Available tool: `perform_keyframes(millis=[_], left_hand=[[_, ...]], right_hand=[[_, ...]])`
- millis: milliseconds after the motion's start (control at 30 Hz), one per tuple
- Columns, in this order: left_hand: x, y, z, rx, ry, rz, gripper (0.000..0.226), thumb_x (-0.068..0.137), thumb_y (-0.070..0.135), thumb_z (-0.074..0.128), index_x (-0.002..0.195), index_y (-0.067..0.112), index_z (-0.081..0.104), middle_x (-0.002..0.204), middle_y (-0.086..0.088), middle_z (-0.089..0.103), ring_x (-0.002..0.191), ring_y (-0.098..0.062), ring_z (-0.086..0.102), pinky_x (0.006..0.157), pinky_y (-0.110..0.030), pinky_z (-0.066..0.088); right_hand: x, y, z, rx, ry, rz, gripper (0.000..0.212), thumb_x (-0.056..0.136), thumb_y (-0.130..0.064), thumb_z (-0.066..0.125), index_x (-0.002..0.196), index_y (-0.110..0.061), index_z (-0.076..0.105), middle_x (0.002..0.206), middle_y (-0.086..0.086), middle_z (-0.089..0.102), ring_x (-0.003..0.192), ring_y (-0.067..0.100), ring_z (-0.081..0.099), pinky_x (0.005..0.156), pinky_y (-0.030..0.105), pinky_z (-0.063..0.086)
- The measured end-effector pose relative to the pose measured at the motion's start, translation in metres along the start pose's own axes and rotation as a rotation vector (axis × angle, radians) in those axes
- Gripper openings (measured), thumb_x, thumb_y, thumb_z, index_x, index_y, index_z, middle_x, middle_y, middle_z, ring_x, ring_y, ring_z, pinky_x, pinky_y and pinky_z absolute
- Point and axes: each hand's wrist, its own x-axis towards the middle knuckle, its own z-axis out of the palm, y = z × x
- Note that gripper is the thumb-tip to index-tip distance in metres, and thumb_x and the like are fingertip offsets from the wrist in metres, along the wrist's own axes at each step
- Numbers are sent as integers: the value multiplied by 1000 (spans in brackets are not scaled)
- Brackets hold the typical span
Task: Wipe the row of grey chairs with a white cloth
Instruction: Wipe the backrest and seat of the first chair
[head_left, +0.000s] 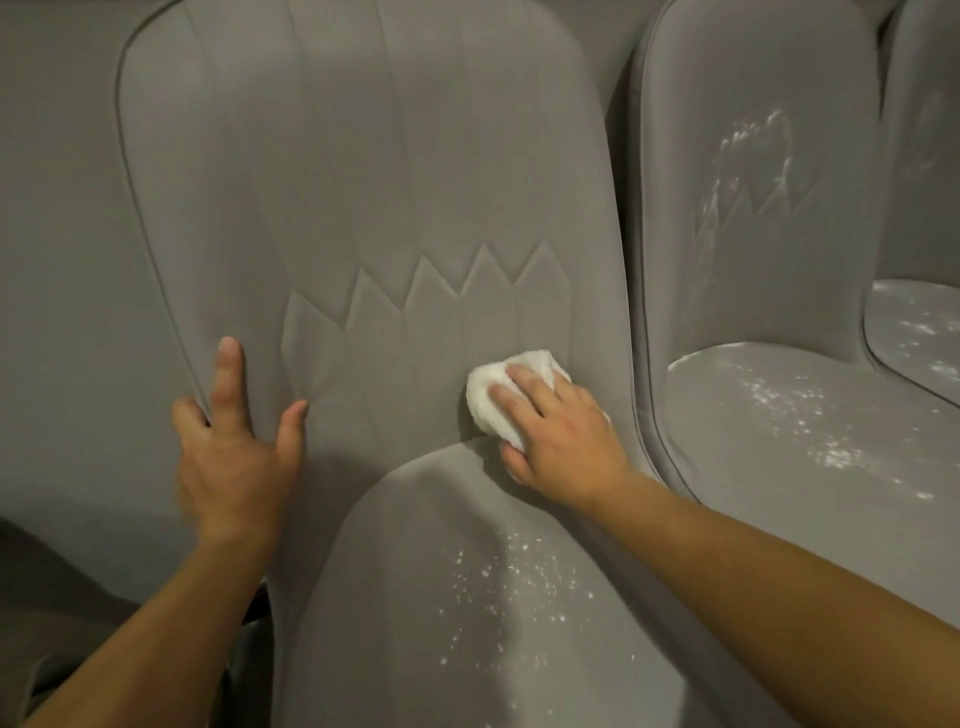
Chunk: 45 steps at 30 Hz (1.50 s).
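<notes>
Right grip (561, 426) clasps a bunched white cloth (488, 389) against the backrest of the grey padded chair (363, 182) — left grip (234, 441) grasps its left edge.

An indoor seating area, though which kind cannot be told. Identical grey padded chairs stand close together in a row: the nearest chair (363, 182) at centre, a second chair (753, 234) at 2 o'clock, a third chair (919, 322) at 3 o'clock. A plain grey wall (57, 208) shows at 9 o'clock.

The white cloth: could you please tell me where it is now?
Head view, right of centre: the right hand holds the white cloth against the nearest chair's lower backrest.
</notes>
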Motion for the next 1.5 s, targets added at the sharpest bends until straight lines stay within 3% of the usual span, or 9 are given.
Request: perform_keyframes(millis=[133,367,533,767,867,967,1067,1200,1500], left_hand=[[-1,1,0,6,-7,2,87,86,34,78,157,35,27,116,-30,43,84,-54,53,74,-63,45],[1,0,-1,4,-2,2,87,87,34,77,156,38,24,119,-30,43,89,-54,54,77,-64,46],[1,-3,3,1,21,13,87,86,32,79,155,36,26,117,-33,44,86,-57,54,74,-64,46],[1,-2,3,14,-5,-18,87,89,38,74,159,39,22,122,-29,44,91,-53,54,82,-61,46],[0,-2,3,18,-1,-19,85,90,39,71,159,39,21,124,-27,44,92,-51,55,81,-58,47],[-1,-3,2,26,1,2,85,91,41,69,160,39,20,125,-26,45,93,-48,55,80,-56,47],[-2,-2,2,47,4,6,85,91,42,67,160,40,18,127,-24,45,95,-48,55,82,-55,46],[-1,-2,1,55,3,4,85,91,43,66,160,39,17,127,-22,46,94,-46,55,83,-53,46],[-1,-2,3,56,10,7,85,91,43,66,160,40,18,129,-20,45,94,-42,56,83,-52,48]], right_hand=[[13,-10,21,6,-245,119,73,83,-40,56,148,-27,27,163,1,13,148,37,10,106,52,34],[29,-10,1,320,-495,300,42,79,-43,57,118,-28,53,115,4,64,106,29,58,86,37,48],[10,-9,-2,236,-200,230,48,82,-43,53,128,-28,51,128,-3,55,116,26,52,90,40,44],[24,-30,23,263,-448,363,56,72,-54,64,120,-28,48,125,3,55,119,33,53,96,43,47],[17,-31,9,483,-498,422,42,76,-43,68,115,-31,57,110,1,68,104,27,64,85,34,51],[0,-67,-8,740,-418,385,43,79,-37,70,122,-36,63,116,-1,69,108,23,64,92,35,50],[-13,-128,-15,696,-320,62,49,82,-36,65,131,-33,61,128,7,64,117,30,59,99,41,48],[-48,-181,-5,456,-489,-165,68,81,-30,69,144,-40,45,144,7,44,124,35,43,96,43,44],[-55,-43,-8,161,-440,318,50,86,-42,55,136,-44,49,140,-3,48,125,31,47,95,39,44]])
